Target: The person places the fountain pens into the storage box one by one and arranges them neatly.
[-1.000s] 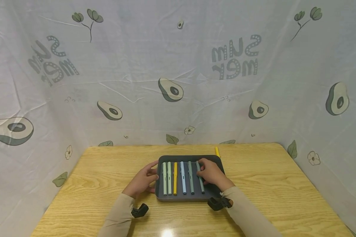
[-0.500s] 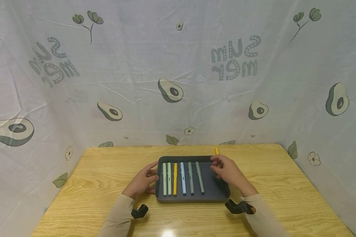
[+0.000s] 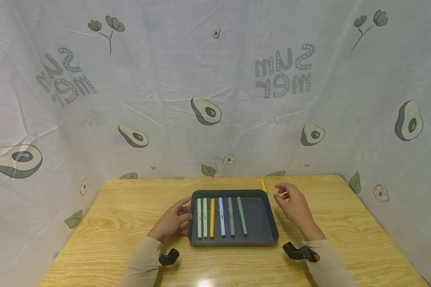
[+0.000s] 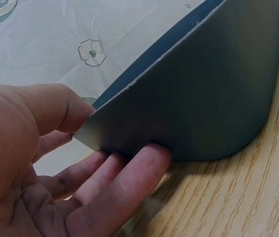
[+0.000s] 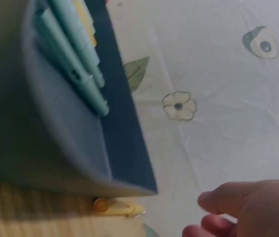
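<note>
A dark grey rectangular tray holds a row of several pens. From the left come two pale green pens, a yellow pen, a light blue pen and two grey-green pens, the last slightly slanted. My left hand rests at the tray's left side; in the left wrist view its thumb touches the rim and its fingertips lie against the outer wall. My right hand hovers right of the tray, fingers loosely bent and holding nothing. Another yellow pen lies behind the tray's back right corner, nearest that hand.
A wooden table carries the tray. Its far edge meets a pale printed curtain, which also hangs at both sides. The tray's right part is bare.
My right hand has let go of the rightmost grey-green pen and moved right, out past the tray's edge. The left hand stays at the tray's left side.
</note>
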Demonstrator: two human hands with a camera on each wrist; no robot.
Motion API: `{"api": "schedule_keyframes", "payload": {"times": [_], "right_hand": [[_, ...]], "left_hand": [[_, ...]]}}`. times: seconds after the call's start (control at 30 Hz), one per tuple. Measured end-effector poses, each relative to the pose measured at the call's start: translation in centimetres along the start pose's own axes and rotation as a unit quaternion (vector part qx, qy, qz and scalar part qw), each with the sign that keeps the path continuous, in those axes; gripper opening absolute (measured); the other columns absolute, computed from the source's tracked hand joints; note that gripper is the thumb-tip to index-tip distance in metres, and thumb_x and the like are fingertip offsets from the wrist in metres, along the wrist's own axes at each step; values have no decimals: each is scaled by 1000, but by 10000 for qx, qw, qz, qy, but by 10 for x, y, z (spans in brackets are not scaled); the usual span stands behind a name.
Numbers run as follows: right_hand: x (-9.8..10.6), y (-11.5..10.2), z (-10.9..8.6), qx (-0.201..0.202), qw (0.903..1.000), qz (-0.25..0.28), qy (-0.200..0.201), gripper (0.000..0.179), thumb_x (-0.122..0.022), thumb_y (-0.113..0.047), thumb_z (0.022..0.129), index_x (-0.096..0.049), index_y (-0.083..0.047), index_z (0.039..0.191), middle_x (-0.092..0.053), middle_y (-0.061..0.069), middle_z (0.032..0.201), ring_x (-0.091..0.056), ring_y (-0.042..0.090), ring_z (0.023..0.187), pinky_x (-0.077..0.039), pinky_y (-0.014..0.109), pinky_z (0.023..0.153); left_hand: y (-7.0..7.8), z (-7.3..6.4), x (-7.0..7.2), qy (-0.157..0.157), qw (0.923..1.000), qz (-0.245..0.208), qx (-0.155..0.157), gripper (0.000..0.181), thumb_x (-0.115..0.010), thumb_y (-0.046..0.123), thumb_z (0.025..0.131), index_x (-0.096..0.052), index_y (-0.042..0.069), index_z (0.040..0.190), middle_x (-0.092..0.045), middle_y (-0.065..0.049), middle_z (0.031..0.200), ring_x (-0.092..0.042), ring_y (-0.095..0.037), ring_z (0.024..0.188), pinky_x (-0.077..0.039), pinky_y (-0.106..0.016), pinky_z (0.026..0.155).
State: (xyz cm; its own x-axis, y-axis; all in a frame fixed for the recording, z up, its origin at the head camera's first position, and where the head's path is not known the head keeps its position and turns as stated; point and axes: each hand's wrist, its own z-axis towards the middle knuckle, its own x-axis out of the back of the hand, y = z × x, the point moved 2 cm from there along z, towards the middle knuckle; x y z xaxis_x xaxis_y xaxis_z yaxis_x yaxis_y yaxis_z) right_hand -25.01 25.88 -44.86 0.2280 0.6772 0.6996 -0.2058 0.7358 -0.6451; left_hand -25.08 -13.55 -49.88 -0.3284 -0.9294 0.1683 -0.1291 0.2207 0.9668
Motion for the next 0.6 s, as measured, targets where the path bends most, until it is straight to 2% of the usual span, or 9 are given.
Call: {"api": "schedule_keyframes", "payload": {"times": [0.2,0.4,0.6], "right_hand": [[-9,12,0,-176,9984,-503,-203,29,-63,-15,91,-61,-2,116,-58,12,99,-57,25,83,-50,41,69],[-19,17,-4,-227,9967,-601,-487,21,-60,-11,92,-65,-5,111,-62,10,98,-59,26,86,-51,42,71],[-28,17,-7,-434,9936,-728,-743,23,-59,-15,93,-65,-8,114,-62,10,101,-60,25,88,-51,42,70]], "left_hand": [[-1,0,0,24,10000,3,27,61,-56,12,94,-32,30,147,-45,-18,134,-58,-27,100,-57,-43,61],[-1,0,0,-2,10000,33,20,61,-56,14,94,-32,30,148,-45,-18,134,-58,-27,100,-57,-43,61],[0,-2,-1,-24,10000,-52,-17,62,-56,12,94,-31,30,148,-44,-19,135,-58,-27,100,-57,-43,62]]}}
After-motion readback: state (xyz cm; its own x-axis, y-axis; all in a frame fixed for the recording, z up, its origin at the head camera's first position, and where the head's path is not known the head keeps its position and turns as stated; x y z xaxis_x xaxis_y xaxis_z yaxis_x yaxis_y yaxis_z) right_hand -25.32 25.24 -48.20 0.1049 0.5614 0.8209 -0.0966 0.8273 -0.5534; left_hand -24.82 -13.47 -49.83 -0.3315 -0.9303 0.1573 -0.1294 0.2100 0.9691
